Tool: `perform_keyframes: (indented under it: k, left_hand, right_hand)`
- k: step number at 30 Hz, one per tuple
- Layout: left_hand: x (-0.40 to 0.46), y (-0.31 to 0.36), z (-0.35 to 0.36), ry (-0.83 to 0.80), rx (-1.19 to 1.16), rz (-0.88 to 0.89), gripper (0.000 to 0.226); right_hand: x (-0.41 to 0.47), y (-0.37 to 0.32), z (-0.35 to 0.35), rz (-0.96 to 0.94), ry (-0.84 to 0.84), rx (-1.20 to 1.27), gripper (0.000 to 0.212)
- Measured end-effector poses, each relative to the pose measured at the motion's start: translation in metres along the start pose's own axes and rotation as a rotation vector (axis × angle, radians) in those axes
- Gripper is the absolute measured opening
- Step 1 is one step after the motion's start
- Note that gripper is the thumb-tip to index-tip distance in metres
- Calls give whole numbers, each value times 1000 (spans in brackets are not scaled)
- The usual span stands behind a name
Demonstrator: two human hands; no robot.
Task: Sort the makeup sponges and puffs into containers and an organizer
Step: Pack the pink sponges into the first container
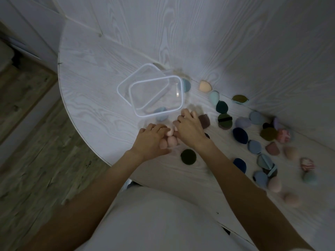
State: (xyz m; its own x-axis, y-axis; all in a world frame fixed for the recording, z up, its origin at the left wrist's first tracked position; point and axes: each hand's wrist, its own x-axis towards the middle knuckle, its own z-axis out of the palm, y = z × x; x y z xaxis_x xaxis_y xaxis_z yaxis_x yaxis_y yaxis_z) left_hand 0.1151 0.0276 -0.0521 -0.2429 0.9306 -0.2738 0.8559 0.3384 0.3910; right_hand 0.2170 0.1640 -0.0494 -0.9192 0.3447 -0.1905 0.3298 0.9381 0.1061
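Overhead, head view only
Surface: pale wood-grain round table, wood-effect floor to its left.
Containers: two clear rectangular containers with white rims, overlapping, near the table's middle; light blue sponge seen through the nearer wall, inside or behind not determinable.
Left hand: fingers curled round pink sponges, just below the containers.
Right hand: fingers bent over the same pink cluster, one pale pink sponge at the fingertips; firm grip or mere touch not determinable.
Nearby: dark green round puff just below the hands; brown puff touching the right hand's far side.
Scattered right: peach sponge, teal puff, navy puff, striped pink sponge, others in blue, lilac, olive.
Obstructions: hands cover most of the pink cluster; count unclear.
Cut off or blurred: right-edge sponges smeared; white garment fills the lower frame.
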Motion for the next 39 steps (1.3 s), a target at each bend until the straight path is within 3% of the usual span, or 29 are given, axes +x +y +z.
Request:
perform_keyframes:
  k: [7,11,15,22,28,31,34,39]
  left_hand:
    - [5,0,-3,-44,10,8,81]
    - [8,0,-5,-60,-5,11,86]
    - [8,1,-5,-69,13,3,87]
    - [12,0,-6,-80,-8,-8,85]
    - [12,-3,-4,-72,-4,-2,85]
    - [11,-3,-5,-78,1,-6,86]
    - [10,-2,-6,-84,5,-4,86]
    - [10,-3,-7,-95,1,-2,86]
  right_hand:
    - [-17,18,-4,78,234,317,29]
    - [-13,55,-12,279,414,518,22]
    - [21,103,1,424,335,490,28]
    - [73,134,26,493,106,271,42]
    - [68,131,46,482,267,166,35]
    - [51,123,36,439,374,332,33]
    - [25,99,10,424,491,674,44]
    - [-15,53,-9,396,388,852,43]
